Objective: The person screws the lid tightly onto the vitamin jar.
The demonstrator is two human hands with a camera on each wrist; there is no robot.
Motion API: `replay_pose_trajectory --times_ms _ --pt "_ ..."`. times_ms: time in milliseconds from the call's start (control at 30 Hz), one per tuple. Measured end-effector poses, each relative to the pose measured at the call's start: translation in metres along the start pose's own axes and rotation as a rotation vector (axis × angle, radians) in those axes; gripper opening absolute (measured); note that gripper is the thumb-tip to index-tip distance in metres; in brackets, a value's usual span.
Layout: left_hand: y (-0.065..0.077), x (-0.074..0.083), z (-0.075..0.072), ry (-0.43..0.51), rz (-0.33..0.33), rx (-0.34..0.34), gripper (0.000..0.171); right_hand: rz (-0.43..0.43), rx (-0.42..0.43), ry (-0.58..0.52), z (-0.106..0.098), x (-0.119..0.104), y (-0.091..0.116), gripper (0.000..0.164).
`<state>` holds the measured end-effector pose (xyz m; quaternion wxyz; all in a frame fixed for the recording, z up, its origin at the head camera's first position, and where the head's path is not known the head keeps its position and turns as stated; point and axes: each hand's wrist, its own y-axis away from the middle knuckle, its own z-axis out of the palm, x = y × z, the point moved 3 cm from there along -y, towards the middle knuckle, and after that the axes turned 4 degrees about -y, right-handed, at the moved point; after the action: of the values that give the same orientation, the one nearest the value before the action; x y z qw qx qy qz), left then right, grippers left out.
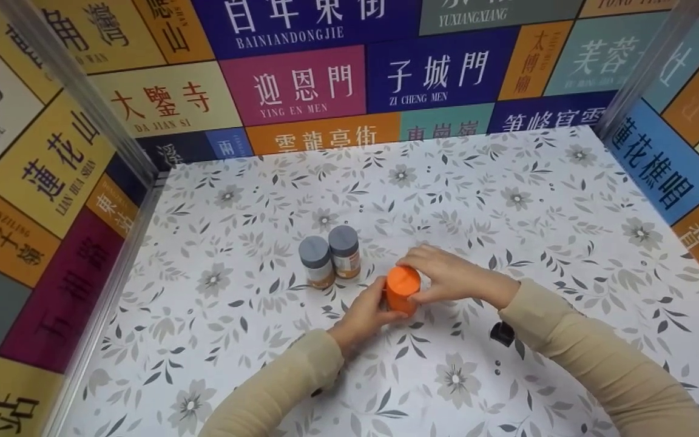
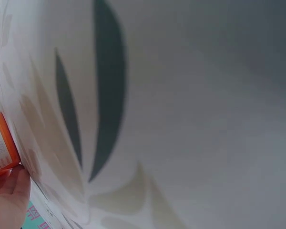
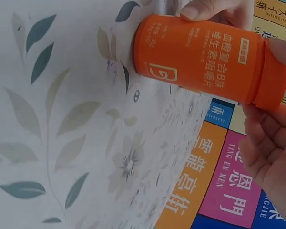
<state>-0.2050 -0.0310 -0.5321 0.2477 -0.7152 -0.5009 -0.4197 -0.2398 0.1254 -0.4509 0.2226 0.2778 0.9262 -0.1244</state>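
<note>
An orange plastic bottle (image 1: 399, 301) with white Chinese print stands on the patterned cloth between both hands. My left hand (image 1: 363, 312) grips its body from the left, thumb toward the front. On the orange cap (image 3: 272, 76), the fingers and thumb of my right hand (image 1: 449, 276) pinch from the other side. In the right wrist view the bottle looks sideways, with its cap against the body and the left thumb (image 3: 195, 10) along its side. The left wrist view shows just a labelled, barcoded part of the bottle (image 2: 1, 143) at the left edge.
Two small bottles with grey lids, one (image 1: 316, 261) beside the other (image 1: 344, 250), stand just left of the orange bottle. A small black object (image 1: 502, 334) shows under the right sleeve. Panels with Chinese lettering (image 1: 301, 85) wall the table's back and sides.
</note>
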Motion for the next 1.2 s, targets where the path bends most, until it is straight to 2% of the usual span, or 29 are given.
replay_pose_trajectory --times_ms 167,333,467,600,800,933,1000,1200 --pt "0.001 0.002 0.001 0.004 -0.015 0.020 0.057 0.036 0.076 0.002 0.006 0.000 0.000 0.050" --pt "0.002 0.003 0.002 -0.031 0.006 0.053 0.055 0.063 0.173 -0.035 0.012 -0.001 0.003 0.047" --pt "0.002 0.002 0.003 -0.020 0.001 0.049 0.056 0.096 0.214 -0.081 0.017 -0.001 0.006 0.045" --pt "0.002 0.003 0.002 -0.005 -0.007 0.042 0.057 0.120 0.212 -0.117 0.018 0.000 0.007 0.045" --pt "0.001 0.003 0.001 -0.011 -0.026 0.037 0.059 0.124 0.159 -0.121 0.012 -0.001 0.005 0.045" --pt "0.001 0.003 -0.002 -0.013 -0.025 0.021 0.063 0.160 0.132 -0.133 0.006 -0.001 0.003 0.047" --pt "0.003 0.003 -0.005 -0.015 -0.031 0.017 0.066 0.181 0.143 -0.138 0.001 0.001 0.000 0.048" --pt "0.018 -0.004 -0.018 -0.054 -0.110 0.017 0.071 0.228 0.211 -0.161 -0.010 0.011 -0.016 0.049"
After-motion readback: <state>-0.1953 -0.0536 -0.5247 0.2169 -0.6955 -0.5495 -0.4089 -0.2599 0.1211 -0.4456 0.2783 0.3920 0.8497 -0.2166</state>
